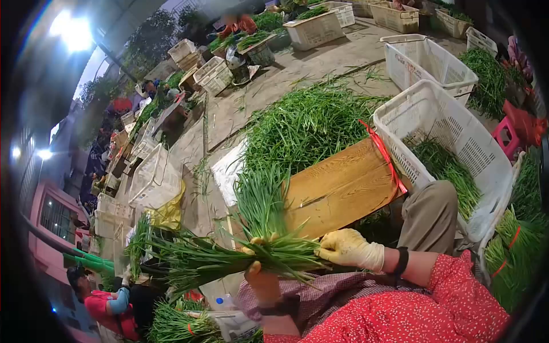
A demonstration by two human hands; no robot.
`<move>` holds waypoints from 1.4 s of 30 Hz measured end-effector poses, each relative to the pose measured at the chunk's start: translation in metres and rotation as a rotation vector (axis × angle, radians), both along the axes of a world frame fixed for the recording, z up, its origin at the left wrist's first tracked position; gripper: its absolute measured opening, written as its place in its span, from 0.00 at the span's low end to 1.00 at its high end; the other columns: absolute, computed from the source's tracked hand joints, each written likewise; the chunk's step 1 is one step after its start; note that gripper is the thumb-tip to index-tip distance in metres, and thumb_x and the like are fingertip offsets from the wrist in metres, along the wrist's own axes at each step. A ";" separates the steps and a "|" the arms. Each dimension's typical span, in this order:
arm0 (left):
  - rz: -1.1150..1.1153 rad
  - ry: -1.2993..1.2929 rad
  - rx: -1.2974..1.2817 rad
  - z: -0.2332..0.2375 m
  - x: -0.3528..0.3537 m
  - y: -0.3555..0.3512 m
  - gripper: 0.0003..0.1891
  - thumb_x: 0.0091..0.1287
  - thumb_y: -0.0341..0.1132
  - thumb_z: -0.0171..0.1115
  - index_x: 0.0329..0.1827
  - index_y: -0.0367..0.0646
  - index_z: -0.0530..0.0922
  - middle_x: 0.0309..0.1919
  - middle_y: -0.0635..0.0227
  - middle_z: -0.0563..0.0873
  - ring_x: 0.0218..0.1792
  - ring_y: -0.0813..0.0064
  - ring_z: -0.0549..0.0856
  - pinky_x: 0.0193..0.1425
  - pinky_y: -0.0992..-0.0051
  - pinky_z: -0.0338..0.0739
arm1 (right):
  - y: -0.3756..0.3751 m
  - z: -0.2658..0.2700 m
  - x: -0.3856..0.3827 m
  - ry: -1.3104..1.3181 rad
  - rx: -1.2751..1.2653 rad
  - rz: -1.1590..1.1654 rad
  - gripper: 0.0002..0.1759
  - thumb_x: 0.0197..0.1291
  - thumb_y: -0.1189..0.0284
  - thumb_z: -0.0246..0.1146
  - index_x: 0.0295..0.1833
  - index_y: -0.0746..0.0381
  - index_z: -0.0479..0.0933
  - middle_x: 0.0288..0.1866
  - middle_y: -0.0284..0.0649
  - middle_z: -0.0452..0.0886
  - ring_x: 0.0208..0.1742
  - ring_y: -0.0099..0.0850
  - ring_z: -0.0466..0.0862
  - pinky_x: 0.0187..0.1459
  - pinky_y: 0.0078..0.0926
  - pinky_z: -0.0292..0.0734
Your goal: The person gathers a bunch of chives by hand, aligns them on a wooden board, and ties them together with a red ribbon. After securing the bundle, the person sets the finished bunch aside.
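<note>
A bunch of long green leafy stalks (200, 260) lies across my left hand (260, 271), whose fingers are wrapped round it near the middle. My right hand (350, 249), in a yellowish glove, pinches the stalk ends at the bunch's right side. Another sheaf of greens (260, 200) stands behind my left hand, crossing the held bunch at the wooden board's left edge. The wooden board (343, 188) has a red ribbon (382, 150) over its far right end. Beyond it is a large heap of loose greens (309, 126).
A white crate (486, 154) with greens inside stands right of my knee, another crate (400, 63) behind it. Tied bundles (514, 228) lie at the far right. A person in pink (106, 306) handles greens at the lower left. More crates stand farther back.
</note>
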State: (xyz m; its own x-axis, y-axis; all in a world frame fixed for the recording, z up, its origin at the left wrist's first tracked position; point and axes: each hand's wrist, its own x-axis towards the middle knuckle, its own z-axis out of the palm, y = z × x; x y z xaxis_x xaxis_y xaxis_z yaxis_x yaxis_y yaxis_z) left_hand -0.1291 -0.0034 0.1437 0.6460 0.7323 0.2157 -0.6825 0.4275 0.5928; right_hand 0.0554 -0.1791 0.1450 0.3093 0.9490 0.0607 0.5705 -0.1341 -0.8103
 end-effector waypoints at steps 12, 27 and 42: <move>0.068 -0.096 0.065 0.001 -0.027 0.033 0.16 0.61 0.33 0.66 0.53 0.50 0.79 0.54 0.64 0.85 0.62 0.60 0.81 0.79 0.45 0.64 | -0.023 -0.078 0.054 -0.508 -0.860 0.138 0.16 0.58 0.60 0.60 0.37 0.58 0.88 0.36 0.44 0.89 0.38 0.46 0.89 0.39 0.46 0.81; 0.009 0.233 -0.021 0.006 0.024 -0.005 0.19 0.63 0.33 0.64 0.57 0.41 0.76 0.54 0.59 0.83 0.57 0.60 0.83 0.68 0.58 0.76 | 0.022 0.048 -0.005 -0.279 0.330 -0.020 0.26 0.60 0.48 0.68 0.49 0.60 0.84 0.48 0.42 0.85 0.48 0.44 0.85 0.50 0.41 0.79; -0.158 0.410 0.160 -0.001 0.045 -0.021 0.39 0.60 0.40 0.72 0.74 0.34 0.68 0.63 0.55 0.80 0.63 0.65 0.79 0.73 0.65 0.69 | 0.042 0.012 -0.002 1.075 0.224 -0.010 0.13 0.73 0.73 0.63 0.59 0.66 0.81 0.53 0.34 0.85 0.53 0.22 0.81 0.58 0.24 0.77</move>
State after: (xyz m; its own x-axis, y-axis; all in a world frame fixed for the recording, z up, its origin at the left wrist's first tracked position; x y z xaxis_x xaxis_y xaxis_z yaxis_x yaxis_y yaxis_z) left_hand -0.0846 -0.0245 0.1428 0.8027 0.5961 0.0213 -0.3117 0.3888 0.8670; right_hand 0.0535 -0.1369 0.1569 0.3115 0.9474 -0.0742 -0.4480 0.0775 -0.8906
